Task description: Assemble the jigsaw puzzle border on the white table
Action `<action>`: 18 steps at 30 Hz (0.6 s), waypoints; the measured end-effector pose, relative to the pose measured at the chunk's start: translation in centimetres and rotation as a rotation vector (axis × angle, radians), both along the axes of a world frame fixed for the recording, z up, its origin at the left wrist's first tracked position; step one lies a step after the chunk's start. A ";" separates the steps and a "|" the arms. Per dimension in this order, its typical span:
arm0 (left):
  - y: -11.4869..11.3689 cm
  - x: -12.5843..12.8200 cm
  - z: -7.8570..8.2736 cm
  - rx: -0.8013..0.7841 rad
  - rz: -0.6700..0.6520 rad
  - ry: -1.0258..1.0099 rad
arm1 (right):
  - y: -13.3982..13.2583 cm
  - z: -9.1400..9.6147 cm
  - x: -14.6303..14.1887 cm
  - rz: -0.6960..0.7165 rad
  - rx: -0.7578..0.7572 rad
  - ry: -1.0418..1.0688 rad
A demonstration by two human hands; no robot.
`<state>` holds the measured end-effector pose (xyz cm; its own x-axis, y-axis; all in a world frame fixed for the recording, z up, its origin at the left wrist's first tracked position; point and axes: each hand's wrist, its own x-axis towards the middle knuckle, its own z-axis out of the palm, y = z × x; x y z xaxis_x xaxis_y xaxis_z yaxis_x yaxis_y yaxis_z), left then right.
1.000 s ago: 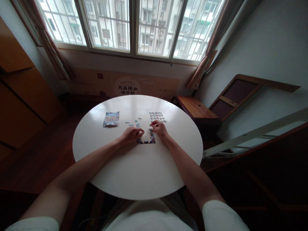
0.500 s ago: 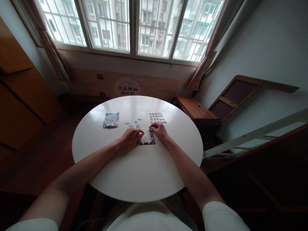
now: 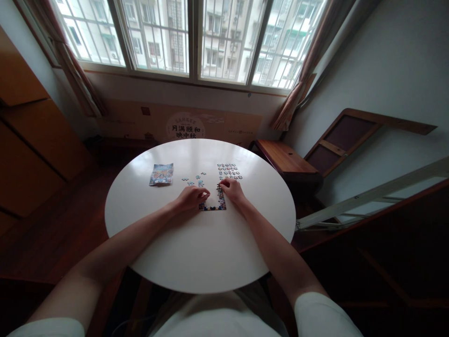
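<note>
A partly joined jigsaw puzzle frame (image 3: 214, 208) lies on the white round table (image 3: 199, 252), its bottom and right edges showing. My left hand (image 3: 192, 197) rests over the frame's left side and covers part of it. Its thumb and index finger meet in a pinch; whatever is between them is too small to make out. At the top of the right edge, my right hand (image 3: 232, 189) pinches a small jigsaw piece (image 3: 219, 185). Several loose jigsaw pieces (image 3: 190, 183) are scattered beyond my left hand. Rows of other pieces (image 3: 228, 169) lie past my right hand.
A colourful printed packet (image 3: 162, 174) lies on the table's left part. Beyond the far right edge stands a wooden side table (image 3: 286, 157). A barred window (image 3: 189, 37) and a banner (image 3: 231, 124) are ahead, with a wooden cabinet (image 3: 38, 135) at left.
Almost nothing differs. Both hands keep their pinches in the same places, and the whole view has shifted very slightly.
</note>
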<state>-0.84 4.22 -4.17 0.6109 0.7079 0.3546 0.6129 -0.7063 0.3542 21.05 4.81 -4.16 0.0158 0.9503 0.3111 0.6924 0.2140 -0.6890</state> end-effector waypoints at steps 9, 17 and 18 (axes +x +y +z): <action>0.1 0.0 -0.1 0.000 -0.002 -0.001 | 0.0 0.2 -0.1 -0.022 -0.023 -0.015; 0.0 0.0 0.0 -0.003 -0.005 -0.006 | -0.1 0.2 -0.1 -0.019 -0.005 -0.014; 0.0 0.0 0.1 -0.005 -0.006 -0.007 | -0.1 0.2 -0.1 -0.018 -0.003 -0.011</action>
